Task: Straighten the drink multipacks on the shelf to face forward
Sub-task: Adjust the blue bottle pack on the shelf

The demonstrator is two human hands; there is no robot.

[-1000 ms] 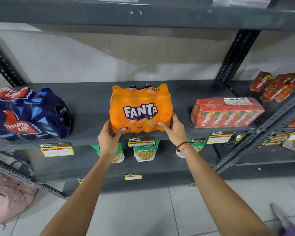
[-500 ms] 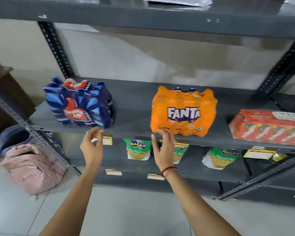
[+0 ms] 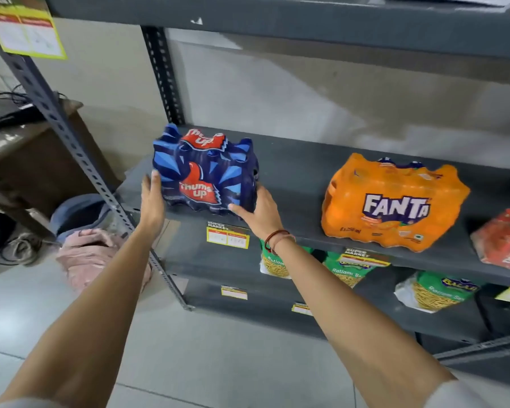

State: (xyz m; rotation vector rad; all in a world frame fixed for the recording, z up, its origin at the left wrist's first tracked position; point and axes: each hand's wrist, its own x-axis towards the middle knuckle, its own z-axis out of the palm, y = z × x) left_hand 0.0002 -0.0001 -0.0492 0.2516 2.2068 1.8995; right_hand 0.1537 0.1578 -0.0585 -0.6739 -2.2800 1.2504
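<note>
A dark blue Thums Up multipack (image 3: 204, 172) stands at the left end of the grey shelf (image 3: 295, 184), its logo turned towards me. My left hand (image 3: 152, 200) presses flat against its left side. My right hand (image 3: 258, 213) holds its lower right corner. Together they grip the pack. To the right stands an orange Fanta multipack (image 3: 392, 203), logo forward, with no hand on it. A red Maaza multipack (image 3: 502, 240) is cut off at the right edge.
Green snack bags (image 3: 348, 267) lie on the lower shelf. Yellow price tags (image 3: 228, 237) hang on the shelf edge. A slotted steel upright (image 3: 80, 154) slants past the left hand. A pink bag (image 3: 86, 254) and a wooden table (image 3: 33, 148) stand left of the rack.
Both hands left the Fanta multipack and moved left to the Thums Up multipack, now gripping it on both sides. The view swung left.
</note>
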